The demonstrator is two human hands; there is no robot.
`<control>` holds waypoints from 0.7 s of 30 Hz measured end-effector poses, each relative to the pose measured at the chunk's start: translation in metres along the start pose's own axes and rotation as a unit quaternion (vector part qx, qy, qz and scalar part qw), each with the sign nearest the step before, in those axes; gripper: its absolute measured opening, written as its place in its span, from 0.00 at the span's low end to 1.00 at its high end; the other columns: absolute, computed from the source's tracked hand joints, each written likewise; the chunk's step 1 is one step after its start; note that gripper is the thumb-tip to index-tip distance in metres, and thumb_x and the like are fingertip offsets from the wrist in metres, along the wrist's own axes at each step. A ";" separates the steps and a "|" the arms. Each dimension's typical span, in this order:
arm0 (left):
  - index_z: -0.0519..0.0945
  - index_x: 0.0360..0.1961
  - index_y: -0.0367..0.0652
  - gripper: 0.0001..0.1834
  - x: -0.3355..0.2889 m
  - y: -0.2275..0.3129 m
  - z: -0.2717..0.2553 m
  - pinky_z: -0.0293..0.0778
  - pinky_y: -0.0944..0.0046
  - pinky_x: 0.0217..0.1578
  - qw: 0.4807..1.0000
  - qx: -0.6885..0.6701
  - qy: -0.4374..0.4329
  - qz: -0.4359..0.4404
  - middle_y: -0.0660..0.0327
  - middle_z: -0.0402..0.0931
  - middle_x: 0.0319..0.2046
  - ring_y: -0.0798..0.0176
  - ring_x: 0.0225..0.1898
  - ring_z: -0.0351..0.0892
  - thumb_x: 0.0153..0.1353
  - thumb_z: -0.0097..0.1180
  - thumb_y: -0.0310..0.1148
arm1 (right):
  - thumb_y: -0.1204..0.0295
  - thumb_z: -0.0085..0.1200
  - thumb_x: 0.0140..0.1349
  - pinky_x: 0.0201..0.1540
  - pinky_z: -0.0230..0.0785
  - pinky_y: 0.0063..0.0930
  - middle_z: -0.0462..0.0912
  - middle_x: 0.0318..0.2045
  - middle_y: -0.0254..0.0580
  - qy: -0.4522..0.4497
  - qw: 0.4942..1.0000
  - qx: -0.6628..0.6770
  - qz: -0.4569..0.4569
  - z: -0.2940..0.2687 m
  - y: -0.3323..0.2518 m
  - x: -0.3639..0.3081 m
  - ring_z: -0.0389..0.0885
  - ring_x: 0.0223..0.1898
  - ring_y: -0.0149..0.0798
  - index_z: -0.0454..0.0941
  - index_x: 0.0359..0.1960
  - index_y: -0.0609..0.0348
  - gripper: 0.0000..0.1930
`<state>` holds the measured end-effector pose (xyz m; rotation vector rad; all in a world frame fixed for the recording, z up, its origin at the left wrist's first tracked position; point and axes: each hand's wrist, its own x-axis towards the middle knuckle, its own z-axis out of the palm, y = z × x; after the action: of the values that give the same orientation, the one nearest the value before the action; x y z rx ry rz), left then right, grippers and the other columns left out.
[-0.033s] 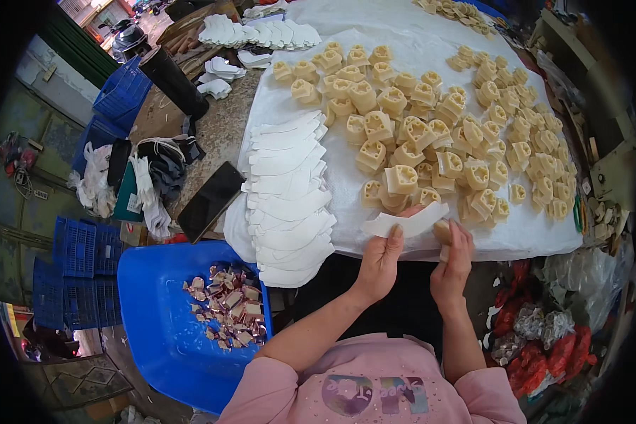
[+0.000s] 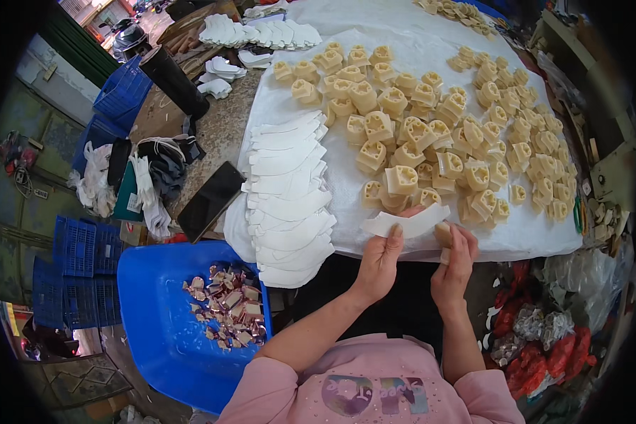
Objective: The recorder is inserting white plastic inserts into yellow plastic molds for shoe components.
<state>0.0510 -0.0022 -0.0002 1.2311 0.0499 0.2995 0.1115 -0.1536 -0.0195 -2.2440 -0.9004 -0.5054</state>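
My left hand (image 2: 380, 263) pinches a curved white strip (image 2: 420, 222) between thumb and fingers at the table's near edge. The strip's right end reaches over toward my right hand (image 2: 455, 267), whose fingers are closed on a small beige piece (image 2: 443, 234). Part of that piece is hidden by the fingers. Just beyond my hands lie many cream-coloured hollow pieces (image 2: 401, 180), heaped on a white cloth (image 2: 353, 230). To the left, similar curved white strips (image 2: 290, 205) overlap in a long row.
A blue tub (image 2: 159, 339) with shiny purple-and-beige pieces (image 2: 230, 311) stands left of me. A dark phone-like slab (image 2: 210, 201) and a black cylinder (image 2: 173, 81) are on the side surface. Blue crates (image 2: 74, 247) stand far left; red bags (image 2: 555, 357) lie at the lower right.
Hardly anything differs: the white strip and my right hand with the beige piece have shifted very slightly to the right.
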 end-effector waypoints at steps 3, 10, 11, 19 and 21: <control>0.61 0.61 0.31 0.25 -0.002 0.004 0.001 0.57 0.64 0.62 0.998 -0.048 0.006 -0.040 0.53 0.65 0.58 0.63 0.61 0.62 0.72 0.30 0.38 | 0.84 0.49 0.53 0.55 0.56 0.46 0.71 0.49 0.53 0.017 1.000 -0.008 -0.019 -0.004 -0.005 0.005 0.69 0.49 0.53 0.68 0.53 0.59 0.23; 0.68 0.54 0.30 0.20 -0.015 0.017 -0.004 0.68 0.65 0.48 0.974 -0.081 0.149 -0.149 0.54 0.72 0.51 0.66 0.48 0.72 0.71 0.36 0.36 | 0.82 0.58 0.49 0.45 0.67 0.34 0.75 0.43 0.48 -0.017 0.993 0.045 0.108 -0.016 0.012 -0.003 0.74 0.43 0.49 0.74 0.45 0.59 0.19; 0.69 0.53 0.29 0.19 -0.021 0.020 -0.007 0.68 0.66 0.44 0.973 -0.107 0.164 -0.125 0.54 0.73 0.48 0.67 0.44 0.72 0.70 0.38 0.35 | 0.83 0.58 0.49 0.42 0.68 0.31 0.76 0.41 0.48 -0.015 0.984 0.137 0.114 -0.022 0.007 0.001 0.76 0.40 0.46 0.75 0.44 0.60 0.17; 0.69 0.52 0.29 0.19 -0.042 0.029 -0.008 0.69 0.62 0.47 0.965 -0.162 0.203 -0.043 0.54 0.73 0.43 0.63 0.45 0.73 0.69 0.41 0.35 | 0.87 0.54 0.50 0.41 0.73 0.32 0.79 0.41 0.49 -0.029 0.894 0.446 -0.031 -0.016 -0.064 0.031 0.79 0.42 0.47 0.73 0.45 0.59 0.19; 0.69 0.52 0.29 0.19 -0.050 0.035 -0.008 0.69 0.61 0.50 0.966 -0.177 0.184 -0.048 0.53 0.74 0.44 0.62 0.47 0.73 0.69 0.41 0.35 | 0.88 0.54 0.49 0.41 0.73 0.33 0.78 0.42 0.50 -0.030 0.894 0.444 -0.039 -0.006 -0.067 0.030 0.79 0.42 0.47 0.73 0.46 0.60 0.20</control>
<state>-0.0057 0.0027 0.0238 0.8029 0.3623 0.4291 0.0829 -0.1070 0.0301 -1.3887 -0.9894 -0.0157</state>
